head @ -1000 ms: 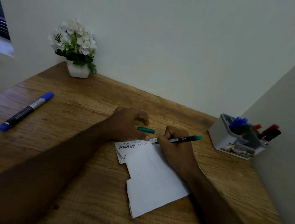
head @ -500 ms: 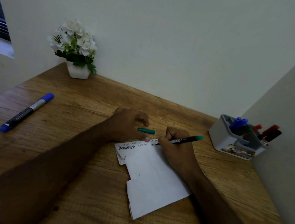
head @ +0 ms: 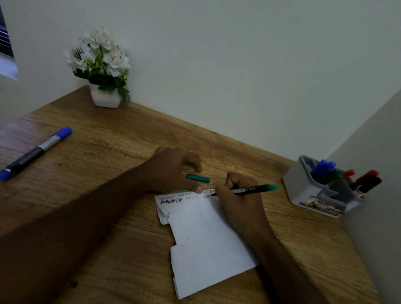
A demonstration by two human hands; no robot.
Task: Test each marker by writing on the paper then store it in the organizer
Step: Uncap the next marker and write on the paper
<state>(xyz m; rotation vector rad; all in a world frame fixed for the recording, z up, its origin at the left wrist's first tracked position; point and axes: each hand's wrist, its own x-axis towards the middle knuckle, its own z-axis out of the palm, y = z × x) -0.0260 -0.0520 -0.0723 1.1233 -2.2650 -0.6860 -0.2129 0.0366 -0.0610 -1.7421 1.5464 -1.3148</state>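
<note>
Green marker (head: 251, 190) is mid-test, clenched in the right hand's grip (head: 241, 198), writing on the paper (head: 208, 238); left hand (head: 171, 171) steadies it, released. Next, I'd judge: recap with the cap (head: 198, 178), then organizer (head: 311, 191) at three o'clock.

The counter (head: 99, 144) is wood with a visible grain and a dull, slightly rough finish, and the paper (head: 209, 243) on it is white and matt, creased and torn along its left edge. The organizer (head: 300, 183) looks like smooth grey plastic, as do the green marker cap (head: 198, 178) and the blue marker (head: 34, 153), which has a shinier silver band. The flower pot (head: 105, 98) is smooth and white.
</note>
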